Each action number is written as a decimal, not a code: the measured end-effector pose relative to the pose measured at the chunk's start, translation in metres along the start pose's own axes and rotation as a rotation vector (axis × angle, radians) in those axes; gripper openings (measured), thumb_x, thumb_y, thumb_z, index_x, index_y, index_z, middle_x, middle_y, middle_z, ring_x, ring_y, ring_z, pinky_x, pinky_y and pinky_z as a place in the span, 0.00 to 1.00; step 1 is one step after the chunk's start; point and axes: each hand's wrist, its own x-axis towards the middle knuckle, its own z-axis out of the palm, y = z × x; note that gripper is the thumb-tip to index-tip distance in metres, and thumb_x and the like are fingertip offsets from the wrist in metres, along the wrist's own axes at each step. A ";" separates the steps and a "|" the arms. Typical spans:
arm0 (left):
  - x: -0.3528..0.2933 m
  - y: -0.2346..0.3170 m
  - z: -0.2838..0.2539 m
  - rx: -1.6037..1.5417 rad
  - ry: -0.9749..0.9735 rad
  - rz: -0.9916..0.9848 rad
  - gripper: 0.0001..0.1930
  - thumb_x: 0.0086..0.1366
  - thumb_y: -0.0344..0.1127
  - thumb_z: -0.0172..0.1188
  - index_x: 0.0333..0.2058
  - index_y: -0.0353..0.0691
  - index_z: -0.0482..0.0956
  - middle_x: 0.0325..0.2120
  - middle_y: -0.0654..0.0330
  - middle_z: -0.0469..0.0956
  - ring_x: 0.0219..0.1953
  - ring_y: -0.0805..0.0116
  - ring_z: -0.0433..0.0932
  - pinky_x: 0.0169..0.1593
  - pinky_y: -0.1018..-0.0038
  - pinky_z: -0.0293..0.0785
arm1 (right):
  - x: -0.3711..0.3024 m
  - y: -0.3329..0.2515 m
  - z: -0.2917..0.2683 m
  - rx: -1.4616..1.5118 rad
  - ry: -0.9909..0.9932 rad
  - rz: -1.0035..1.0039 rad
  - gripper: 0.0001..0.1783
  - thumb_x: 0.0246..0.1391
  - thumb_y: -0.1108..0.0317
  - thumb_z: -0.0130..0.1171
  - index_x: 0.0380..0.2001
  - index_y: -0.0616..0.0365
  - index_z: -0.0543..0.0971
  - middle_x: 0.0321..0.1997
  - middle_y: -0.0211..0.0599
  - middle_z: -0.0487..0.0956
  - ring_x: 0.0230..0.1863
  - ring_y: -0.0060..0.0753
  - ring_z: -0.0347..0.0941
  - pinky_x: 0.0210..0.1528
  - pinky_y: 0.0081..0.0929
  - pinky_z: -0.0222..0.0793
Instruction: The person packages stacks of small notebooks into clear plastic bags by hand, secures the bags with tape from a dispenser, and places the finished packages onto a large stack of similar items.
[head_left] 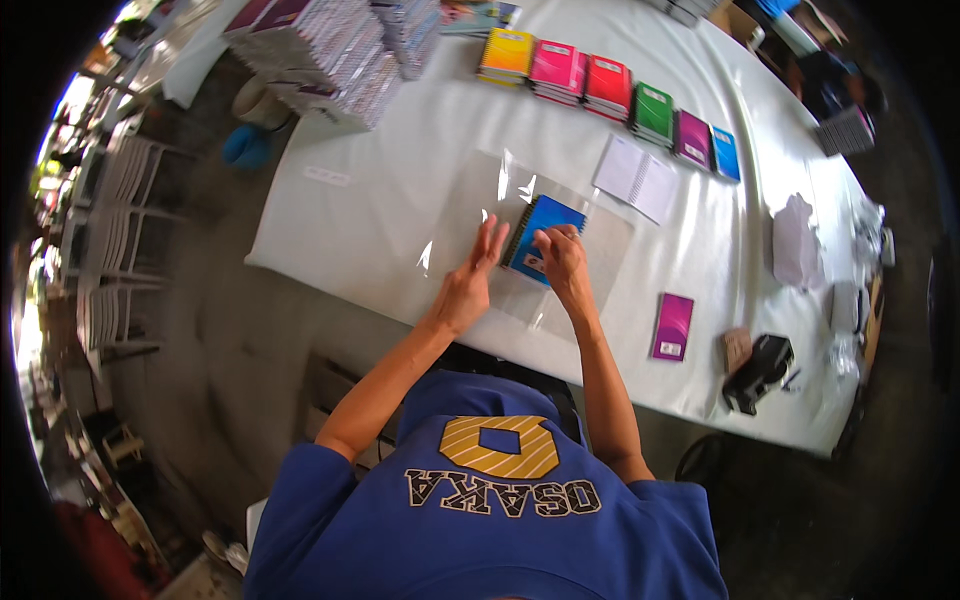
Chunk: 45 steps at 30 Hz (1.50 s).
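Observation:
A blue spiral notebook (549, 211) lies on a clear plastic sheet (465, 215) in front of me, its coil along the left side. Just left of that coil, my left hand (466, 293) is open, fingers stretched out and holding nothing. My right hand (564, 262) is closed over the notebook's right part, its fingers curled in. Whatever those fingers may hold is hidden. Part of the notebook's cover is covered by this hand.
Beyond the sheet stands a row of notebook stacks, from yellow (508, 52) to blue (725, 152). An open notebook (636, 178) lies nearby. To the right are a purple booklet (674, 327) and a black tape dispenser (760, 370). Tall notebook piles (325, 60) rise far left.

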 end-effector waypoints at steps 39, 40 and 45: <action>0.176 -0.066 0.052 0.122 -0.733 1.070 0.25 0.47 0.47 0.65 0.48 0.65 0.78 0.54 0.85 0.72 0.67 0.64 0.55 0.69 0.49 0.48 | -0.019 -0.009 -0.003 0.219 0.208 0.245 0.12 0.51 0.89 0.48 0.34 0.64 0.76 0.39 0.40 0.72 0.43 0.37 0.73 0.42 0.28 0.73; 0.172 -0.069 0.054 0.132 -0.738 1.061 0.25 0.47 0.46 0.64 0.48 0.65 0.79 0.54 0.84 0.72 0.68 0.64 0.54 0.69 0.48 0.46 | -0.020 -0.006 -0.003 0.238 0.212 0.235 0.13 0.50 0.90 0.48 0.35 0.64 0.76 0.40 0.40 0.73 0.45 0.38 0.73 0.42 0.28 0.74; 0.169 -0.077 0.056 0.106 -0.741 1.010 0.25 0.47 0.45 0.64 0.48 0.65 0.79 0.56 0.83 0.71 0.69 0.62 0.53 0.70 0.47 0.42 | -0.041 -0.007 -0.032 -0.188 0.047 0.074 0.27 0.42 0.92 0.48 0.44 0.55 0.78 0.51 0.31 0.75 0.57 0.38 0.69 0.59 0.40 0.64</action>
